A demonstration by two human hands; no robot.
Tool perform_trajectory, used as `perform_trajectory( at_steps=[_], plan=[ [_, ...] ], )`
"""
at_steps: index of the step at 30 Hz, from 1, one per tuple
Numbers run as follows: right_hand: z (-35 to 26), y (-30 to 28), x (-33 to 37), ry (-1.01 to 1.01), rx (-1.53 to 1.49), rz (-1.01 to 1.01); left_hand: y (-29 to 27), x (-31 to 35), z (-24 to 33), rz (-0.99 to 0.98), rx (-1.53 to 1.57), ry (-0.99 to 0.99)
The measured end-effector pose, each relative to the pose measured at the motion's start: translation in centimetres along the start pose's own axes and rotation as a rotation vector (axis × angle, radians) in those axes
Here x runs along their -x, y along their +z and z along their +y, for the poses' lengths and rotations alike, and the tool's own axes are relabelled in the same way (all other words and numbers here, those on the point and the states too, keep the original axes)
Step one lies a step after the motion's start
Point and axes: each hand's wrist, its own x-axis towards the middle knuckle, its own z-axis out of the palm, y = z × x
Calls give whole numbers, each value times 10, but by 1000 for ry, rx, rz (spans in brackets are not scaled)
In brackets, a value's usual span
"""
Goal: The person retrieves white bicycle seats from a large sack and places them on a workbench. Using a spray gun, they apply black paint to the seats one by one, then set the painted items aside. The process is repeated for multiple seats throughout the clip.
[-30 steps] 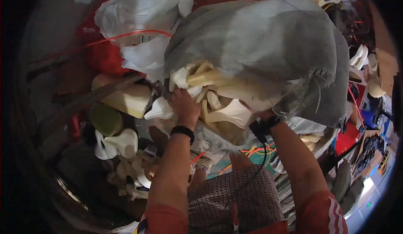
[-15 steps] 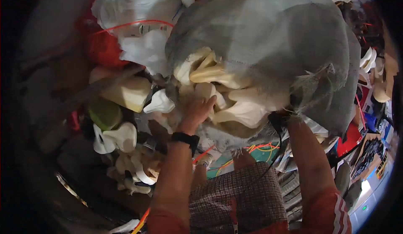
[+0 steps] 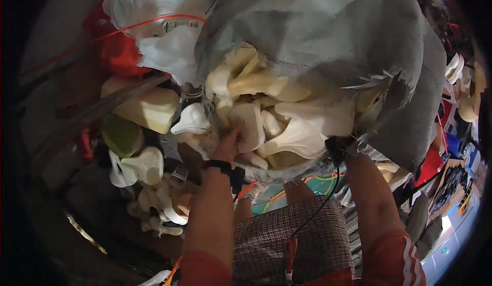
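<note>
A large grey woven sack lies with its frayed mouth turned toward me, full of cream-coloured, smooth moulded pieces, some saddle-shaped. My left hand, with a black band on its wrist, is at the left of the mouth. Its thumb lies against a pale, rounded piece standing on edge; the other fingers are mostly hidden behind that piece. From the lower right my right forearm reaches to the sack's right edge. Sack cloth and a black object with a cord hide the right hand's fingers.
White pieces and a pile of more moulded pieces lie left of the sack. Farther left are a yellowish block, a wooden bar and a green object. White plastic bags stand behind; coloured cables run across the floor.
My left hand has moved slightly down and left, and the pale piece beside it now shows more of its face. The sack mouth gapes wider at the right. My right forearm has shifted slightly.
</note>
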Motion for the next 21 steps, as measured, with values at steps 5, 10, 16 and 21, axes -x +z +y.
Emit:
perform_trajectory(
  at_steps=[5, 10, 16, 21],
  plan=[
    [9, 17, 20, -16, -21, -55, -17, -33, -30, 130, -751, 89],
    [-7, 12, 0, -56, -9, -53, -46, -53, -60, 76, -800, 418],
    [10, 47, 80, -183, -272, -229, -30, 3, -62, 207, 251, 228],
    [47, 63, -1, -101, -124, -136, -30, -21, -81, 825, -635, 410]
  ],
)
